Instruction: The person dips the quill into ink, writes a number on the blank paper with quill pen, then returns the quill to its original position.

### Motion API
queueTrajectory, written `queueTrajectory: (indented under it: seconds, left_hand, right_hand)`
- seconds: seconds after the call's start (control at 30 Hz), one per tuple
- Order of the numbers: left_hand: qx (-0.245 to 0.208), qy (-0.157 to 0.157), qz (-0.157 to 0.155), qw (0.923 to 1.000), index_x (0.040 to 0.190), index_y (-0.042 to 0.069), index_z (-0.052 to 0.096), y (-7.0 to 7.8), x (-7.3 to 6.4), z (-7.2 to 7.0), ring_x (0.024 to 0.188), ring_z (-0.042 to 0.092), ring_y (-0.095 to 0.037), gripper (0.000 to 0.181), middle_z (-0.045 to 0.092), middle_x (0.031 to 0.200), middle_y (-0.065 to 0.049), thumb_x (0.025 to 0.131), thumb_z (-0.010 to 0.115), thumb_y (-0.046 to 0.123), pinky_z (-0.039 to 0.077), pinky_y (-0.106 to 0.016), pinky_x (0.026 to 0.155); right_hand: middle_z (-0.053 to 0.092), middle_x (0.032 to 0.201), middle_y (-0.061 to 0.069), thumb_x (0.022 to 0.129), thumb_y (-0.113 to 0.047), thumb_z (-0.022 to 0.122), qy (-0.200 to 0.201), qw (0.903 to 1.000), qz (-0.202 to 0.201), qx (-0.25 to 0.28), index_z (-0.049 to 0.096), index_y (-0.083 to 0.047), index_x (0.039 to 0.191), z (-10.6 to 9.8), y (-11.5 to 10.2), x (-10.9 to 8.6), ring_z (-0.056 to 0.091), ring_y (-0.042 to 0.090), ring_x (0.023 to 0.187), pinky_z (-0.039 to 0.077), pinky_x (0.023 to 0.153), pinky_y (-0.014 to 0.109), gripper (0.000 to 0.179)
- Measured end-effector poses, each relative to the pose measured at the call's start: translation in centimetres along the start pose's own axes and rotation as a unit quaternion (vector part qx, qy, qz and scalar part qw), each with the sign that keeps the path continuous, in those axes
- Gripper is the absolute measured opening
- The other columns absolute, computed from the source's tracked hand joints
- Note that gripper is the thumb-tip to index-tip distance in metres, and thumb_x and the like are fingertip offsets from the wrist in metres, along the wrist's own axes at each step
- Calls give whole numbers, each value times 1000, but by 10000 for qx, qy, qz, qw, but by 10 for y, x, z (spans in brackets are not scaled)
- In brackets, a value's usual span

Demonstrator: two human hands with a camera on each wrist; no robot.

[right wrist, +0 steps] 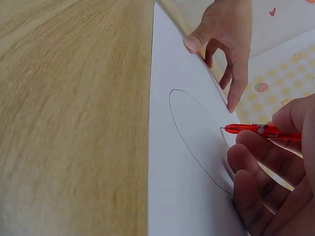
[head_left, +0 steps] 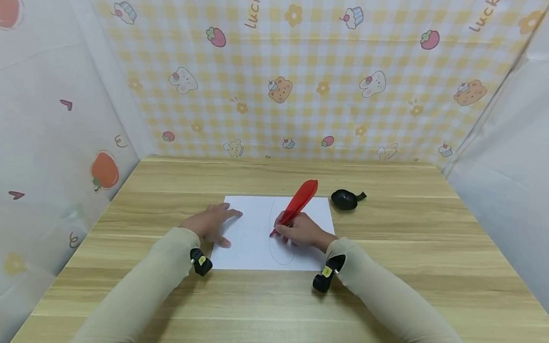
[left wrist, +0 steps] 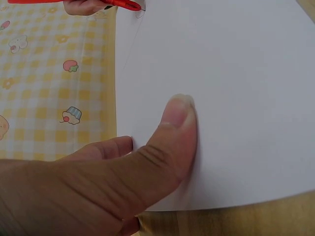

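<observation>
A red feather pen (head_left: 302,198) is pinched in my right hand (head_left: 303,230), its tip down on a white sheet of paper (head_left: 246,253). The right wrist view shows the red barrel of the pen (right wrist: 246,129) between thumb and fingers. A thin dark line forms a long, narrow oval (right wrist: 184,139) on the paper. My left hand (head_left: 210,223) rests spread on the sheet's left edge. Its thumb (left wrist: 177,118) presses on the paper in the left wrist view.
A black rounded object with a short tab (head_left: 345,200) lies behind the paper's right corner. The wooden table (head_left: 265,318) reaches back to a yellow checked cloth (head_left: 305,47). White cloths hang at the left (head_left: 45,141) and right (head_left: 516,155).
</observation>
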State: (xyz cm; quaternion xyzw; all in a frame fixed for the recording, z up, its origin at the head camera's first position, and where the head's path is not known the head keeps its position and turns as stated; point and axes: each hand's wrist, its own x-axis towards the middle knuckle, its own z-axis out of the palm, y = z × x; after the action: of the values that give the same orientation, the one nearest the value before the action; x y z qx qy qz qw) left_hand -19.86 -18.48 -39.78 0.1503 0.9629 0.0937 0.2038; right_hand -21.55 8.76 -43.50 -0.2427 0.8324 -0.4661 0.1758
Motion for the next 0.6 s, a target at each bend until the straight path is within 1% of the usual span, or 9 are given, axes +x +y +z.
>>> queueTrajectory:
  seconds: [0.17, 0.3, 0.43, 0.6]
  left_hand:
    - [-30, 18, 37, 10000, 147, 19, 43, -1, -1, -1, 140, 21, -47, 86, 21, 156, -23, 73, 84, 31, 27, -63, 106]
    - [-11, 16, 71, 10000, 147, 19, 43, -1, -2, -1, 139, 21, -48, 85, 21, 156, -24, 73, 84, 31, 26, -63, 107]
    - [31, 30, 89, 10000, 147, 18, 43, 0, -2, -1, 139, 22, -48, 85, 22, 155, -24, 74, 84, 31, 27, -63, 107]
    - [43, 68, 102, 9999, 147, 18, 43, 0, -3, 0, 139, 23, -48, 85, 23, 155, -24, 74, 84, 31, 27, -63, 106]
  right_hand:
    - [66, 77, 2, 95, -13, 58, -21, 10000, -17, -38, 64, -9, 98, -1, 0, 0, 58, 17, 61, 46, 50, 27, 8]
    - [66, 76, 2, 95, -13, 58, 66, 9999, 2, -76, 64, -9, 99, -1, -1, 0, 58, 17, 62, 47, 51, 28, 8]
    - [66, 79, 4, 96, -13, 58, 131, 9999, -26, 38, 63, -9, 99, -2, -3, 0, 60, 19, 63, 49, 51, 29, 8]
    - [67, 83, 6, 95, -12, 58, 68, 9998, -81, 164, 63, -8, 99, -8, -6, -1, 62, 20, 66, 52, 53, 30, 8]
